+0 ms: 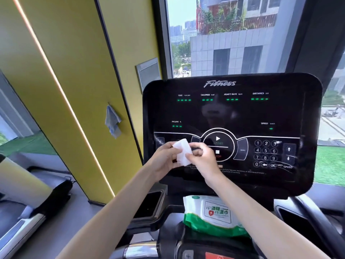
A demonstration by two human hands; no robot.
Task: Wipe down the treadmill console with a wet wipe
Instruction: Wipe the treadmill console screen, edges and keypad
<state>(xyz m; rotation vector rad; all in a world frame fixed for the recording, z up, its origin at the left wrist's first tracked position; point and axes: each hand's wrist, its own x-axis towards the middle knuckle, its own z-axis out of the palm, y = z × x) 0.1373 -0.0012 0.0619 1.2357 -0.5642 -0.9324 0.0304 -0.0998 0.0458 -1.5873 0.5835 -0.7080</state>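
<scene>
Both hands, left hand (165,159) and right hand (202,159), pinch the folded wet wipe (183,154) before the console (231,113); wiping seemingly not begun; next, press wipe to panel.

The left hand (164,159) and right hand (203,159) are crowding round the wet wipe (183,154) before the console (233,113)'s lower left, covering the buttons there, while its upper display and keypad (266,151) are lying open. The pack of wipes (211,214) is sitting just below the console, blocking the middle approach, and the yellow pillar (80,90) is narrowing the room on the left.
</scene>
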